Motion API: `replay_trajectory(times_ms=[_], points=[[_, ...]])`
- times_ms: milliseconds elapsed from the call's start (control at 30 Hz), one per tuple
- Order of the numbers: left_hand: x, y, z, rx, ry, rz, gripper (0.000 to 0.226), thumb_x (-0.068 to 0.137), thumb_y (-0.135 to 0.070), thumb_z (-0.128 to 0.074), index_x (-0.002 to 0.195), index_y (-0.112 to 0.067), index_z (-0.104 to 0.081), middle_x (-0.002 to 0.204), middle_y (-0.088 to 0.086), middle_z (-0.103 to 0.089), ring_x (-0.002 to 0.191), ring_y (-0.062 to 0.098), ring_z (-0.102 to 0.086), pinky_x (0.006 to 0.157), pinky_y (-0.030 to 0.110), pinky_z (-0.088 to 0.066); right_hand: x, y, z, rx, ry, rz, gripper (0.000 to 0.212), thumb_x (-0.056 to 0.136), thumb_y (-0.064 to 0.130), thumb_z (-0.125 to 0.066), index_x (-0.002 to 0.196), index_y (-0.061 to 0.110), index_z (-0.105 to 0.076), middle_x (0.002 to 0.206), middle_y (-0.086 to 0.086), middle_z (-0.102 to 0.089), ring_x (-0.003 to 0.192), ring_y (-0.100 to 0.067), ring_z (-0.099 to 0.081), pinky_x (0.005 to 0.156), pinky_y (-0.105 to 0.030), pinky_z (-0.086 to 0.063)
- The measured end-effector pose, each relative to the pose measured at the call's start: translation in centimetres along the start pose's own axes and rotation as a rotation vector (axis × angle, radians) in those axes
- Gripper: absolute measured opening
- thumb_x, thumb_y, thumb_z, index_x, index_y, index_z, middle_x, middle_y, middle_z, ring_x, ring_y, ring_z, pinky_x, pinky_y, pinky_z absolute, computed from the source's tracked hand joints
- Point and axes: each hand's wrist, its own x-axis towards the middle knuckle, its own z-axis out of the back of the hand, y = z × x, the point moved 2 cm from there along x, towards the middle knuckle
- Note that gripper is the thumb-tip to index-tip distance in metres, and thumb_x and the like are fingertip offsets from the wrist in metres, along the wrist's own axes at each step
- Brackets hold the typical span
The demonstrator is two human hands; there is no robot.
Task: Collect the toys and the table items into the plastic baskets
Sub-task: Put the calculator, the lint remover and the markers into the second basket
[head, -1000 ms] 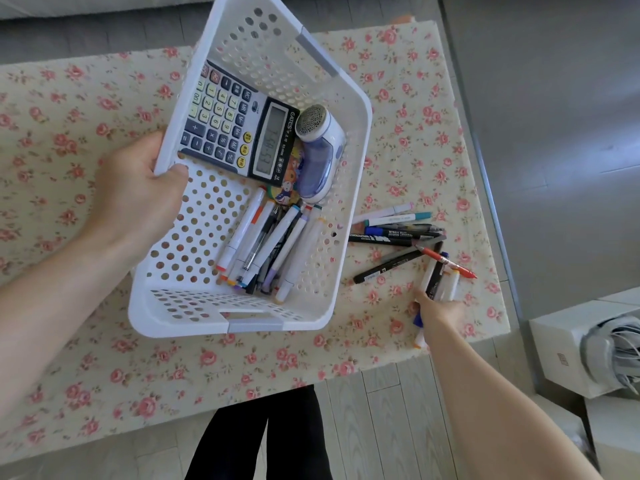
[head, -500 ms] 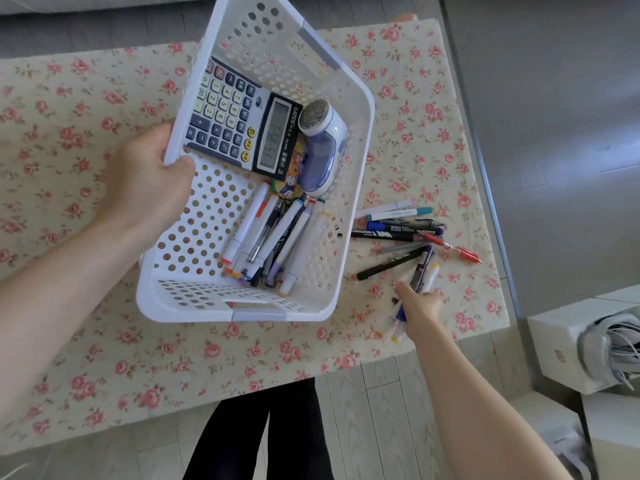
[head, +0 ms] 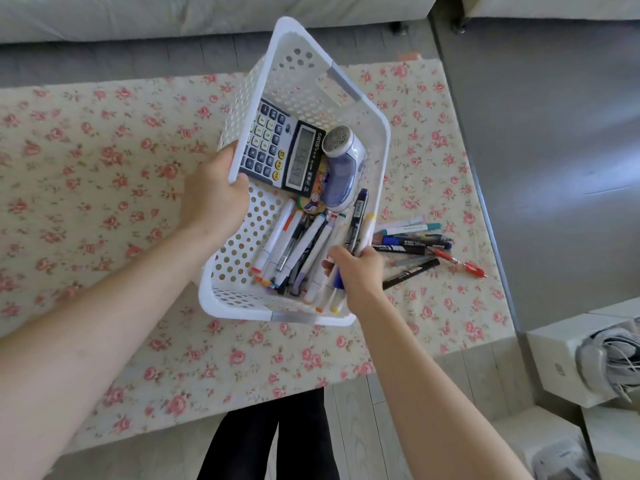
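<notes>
Change: the right hand (head: 356,271), a second ago down among the loose pens on the tabletop, is now over the near right corner of the white perforated plastic basket (head: 304,81), carrying a bundle of mixed marker pens (head: 358,216).

Left hand (head: 214,192): fingers curled over the basket's left long rim, thumb outside. It appears to hold the basket lifted and tipped, probably so the contents settle at the near end and the opening meets the other hand.

Right hand: fingers wrapped round the bundle, with the caps pointing into the basket and the tails past the near wall. The pens are not yet released.

Basket: rectangular, round-holed walls, grey handle insets at both ends. It sits above the flower-print tabletop (head: 104,168).

Contents:
- grey desk calculator with yellow and dark keys (head: 280,150), leaning on the left wall
- white-and-lilac fabric shaver (head: 343,168), beside it
- row of white-barrelled markers (head: 294,244), lying lengthwise

Outstanding: a cluster of assorted pens (head: 412,242) on the tabletop just right of the basket, a slim red pen (head: 460,265) outermost.
</notes>
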Motion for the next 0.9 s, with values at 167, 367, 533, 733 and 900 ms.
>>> replay_trajectory(times_ms=[167,367,533,733,900], points=[[0.3,0.3,0.2,-0.011,0.011,-0.021,0.037,0.094,-0.004,-0.039,0.124,-0.018,-0.055,0.068,-0.014,-0.046,0.050,0.008,-0.040,0.044,0.017,-0.033,0.8,-0.7,-3.1,-0.134,-0.002,-0.040,0.014,0.078,0.006,-0.055,0.079,0.012,-0.043,0.063,-0.012,-0.043,0.040,-0.012,-0.045,0.047,-0.024,-0.036],[0.5,0.9,0.4,-0.022,0.020,-0.027,0.040,0.094,-0.004,-0.038,0.127,-0.018,-0.052,0.065,-0.012,-0.042,0.048,0.009,-0.037,0.035,0.007,-0.029,1.3,-1.7,-4.4,-0.238,-0.024,-0.070,0.027,0.081,0.027,-0.066,0.086,0.007,-0.049,0.070,-0.011,-0.050,0.049,-0.014,-0.042,0.034,-0.014,-0.034],[0.7,1.4,0.8,-0.024,0.026,-0.031,0.037,0.093,-0.002,-0.037,0.122,-0.016,-0.054,0.065,-0.013,-0.043,0.048,0.008,-0.037,0.036,0.006,-0.030,1.1,-1.5,-5.2,-0.332,-0.022,-0.001,0.027,0.084,0.026,-0.063,0.094,0.009,-0.045,0.081,-0.005,-0.050,0.066,-0.014,-0.047,0.048,-0.026,-0.036],[1.1,1.5,1.1,0.053,0.055,-0.020,0.043,0.095,-0.003,-0.034,0.134,-0.018,-0.043,0.082,-0.009,-0.047,0.050,0.004,-0.037,0.034,0.006,-0.029,1.5,-0.9,-0.7,-0.036,-0.255,0.121,0.014,0.093,0.017,-0.050,0.083,0.014,-0.059,0.077,-0.003,-0.061,0.065,-0.014,-0.060,0.065,-0.029,-0.052],[1.3,1.4,1.5,0.062,0.096,0.015,0.041,0.096,-0.007,-0.037,0.134,-0.021,-0.042,0.078,-0.010,-0.048,0.052,0.012,-0.042,0.033,0.007,-0.034,5.9,-2.2,7.8,0.336,-0.513,-0.188,0.019,0.094,0.020,-0.051,0.079,0.010,-0.054,0.070,-0.001,-0.058,0.055,-0.008,-0.055,0.045,-0.015,-0.045]])
